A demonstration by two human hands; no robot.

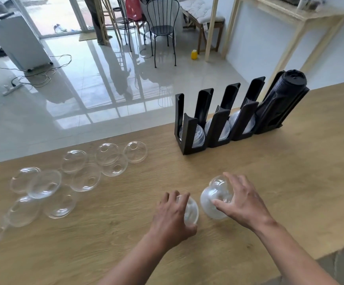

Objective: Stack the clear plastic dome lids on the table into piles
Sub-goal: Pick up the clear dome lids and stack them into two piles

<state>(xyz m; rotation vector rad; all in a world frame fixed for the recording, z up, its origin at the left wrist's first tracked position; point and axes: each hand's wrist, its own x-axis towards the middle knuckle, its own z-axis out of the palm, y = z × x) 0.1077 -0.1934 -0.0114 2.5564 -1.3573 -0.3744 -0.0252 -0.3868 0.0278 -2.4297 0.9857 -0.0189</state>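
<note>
My left hand (172, 217) grips a clear dome lid (191, 210) near the middle of the wooden table (290, 182). Just to its right, my right hand (242, 202) rests over a small pile of clear dome lids (210, 200), with another lid (218, 182) showing at its far side. The two hands are close together, a narrow gap between the lids they hold. Several loose clear dome lids (80, 175) lie scattered over the left part of the table, some overlapping, some dome up.
A black slotted lid holder (218, 124) stands at the table's far edge, with clear lids low in its slots and a black stack (282, 99) at its right end. Beyond the table are a shiny tiled floor, chairs (163, 29) and a wooden bench.
</note>
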